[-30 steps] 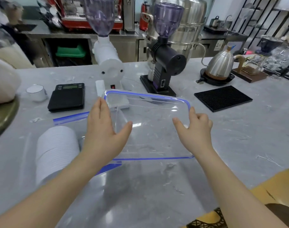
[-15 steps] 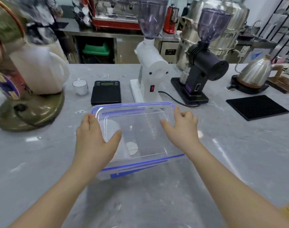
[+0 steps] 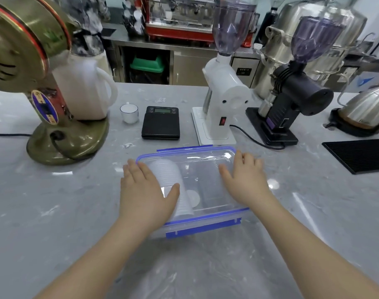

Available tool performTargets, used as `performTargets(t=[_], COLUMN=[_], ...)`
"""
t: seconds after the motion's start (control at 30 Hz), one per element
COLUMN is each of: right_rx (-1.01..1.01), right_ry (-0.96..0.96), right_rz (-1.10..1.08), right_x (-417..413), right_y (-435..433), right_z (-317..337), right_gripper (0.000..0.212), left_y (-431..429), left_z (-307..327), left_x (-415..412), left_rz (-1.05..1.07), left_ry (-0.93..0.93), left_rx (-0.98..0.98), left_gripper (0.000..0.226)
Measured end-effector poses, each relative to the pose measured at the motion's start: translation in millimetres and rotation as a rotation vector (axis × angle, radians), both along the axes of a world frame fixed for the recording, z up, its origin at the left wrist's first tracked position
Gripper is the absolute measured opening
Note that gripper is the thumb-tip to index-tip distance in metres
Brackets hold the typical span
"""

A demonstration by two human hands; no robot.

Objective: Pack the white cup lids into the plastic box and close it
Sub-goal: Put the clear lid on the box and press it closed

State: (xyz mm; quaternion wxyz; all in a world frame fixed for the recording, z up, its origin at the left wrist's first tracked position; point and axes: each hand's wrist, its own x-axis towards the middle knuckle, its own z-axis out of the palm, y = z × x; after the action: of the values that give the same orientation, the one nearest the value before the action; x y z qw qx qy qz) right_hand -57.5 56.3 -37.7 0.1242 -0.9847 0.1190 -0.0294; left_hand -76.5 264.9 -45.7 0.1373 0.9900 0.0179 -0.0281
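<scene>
A clear plastic box (image 3: 205,219) with blue trim stands on the grey counter in front of me. Its clear lid (image 3: 205,160) lies on top of it. A stack of white cup lids (image 3: 169,172) lies on its side inside, at the left, seen through the lid. My left hand (image 3: 145,190) rests flat on the lid's left part, over the stack. My right hand (image 3: 246,178) lies flat on the lid's right part. The blue front latch (image 3: 203,228) and back latch (image 3: 184,148) stick out, not folded down.
Behind the box stand a black scale (image 3: 161,123), a small white cup (image 3: 129,113), a white grinder (image 3: 223,100) and a black grinder (image 3: 292,100) with a cord. An olive machine (image 3: 67,139) and a white jug (image 3: 85,89) are at the left, a kettle (image 3: 367,108) and a black mat (image 3: 358,155) at the right.
Both hands carried the clear lid to the left over the box with the cup lids and set it down on the box. The view has swung left.
</scene>
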Motion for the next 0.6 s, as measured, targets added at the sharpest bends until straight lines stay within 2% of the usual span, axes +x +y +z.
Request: performTargets(t=[0.1,0.2,0.47,0.53,0.6], right_rx=[-0.011,0.051,0.039,0.148,0.392], right_ry=[-0.048,-0.035,0.176,0.114,-0.012], right_rz=[0.125,0.231,0.3,0.297,0.252], right_x=[0.7,-0.8,1.2,-0.2,-4.8], right_y=[-0.3,-2.5,-9.8,-9.3,-11.7], right_z=[-2.8,-1.7,6.2,6.8,10.2], right_gripper=[0.067,0.071,0.094,0.091,0.08], left_y=[-0.9,1.3,3.5,3.8,4.6], left_z=[-1.6,-3.3,0.6,2.2,8.2], left_x=[1.0,2.0,3.0,5.0,2.3], left_rz=[-0.083,-0.118,-0.141,-0.147,-0.133], left_ry=[-0.011,-0.006,0.036,0.054,0.069], left_rx=[0.049,0.059,0.072,0.053,-0.053], left_gripper=[0.083,0.086,0.091,0.094,0.096])
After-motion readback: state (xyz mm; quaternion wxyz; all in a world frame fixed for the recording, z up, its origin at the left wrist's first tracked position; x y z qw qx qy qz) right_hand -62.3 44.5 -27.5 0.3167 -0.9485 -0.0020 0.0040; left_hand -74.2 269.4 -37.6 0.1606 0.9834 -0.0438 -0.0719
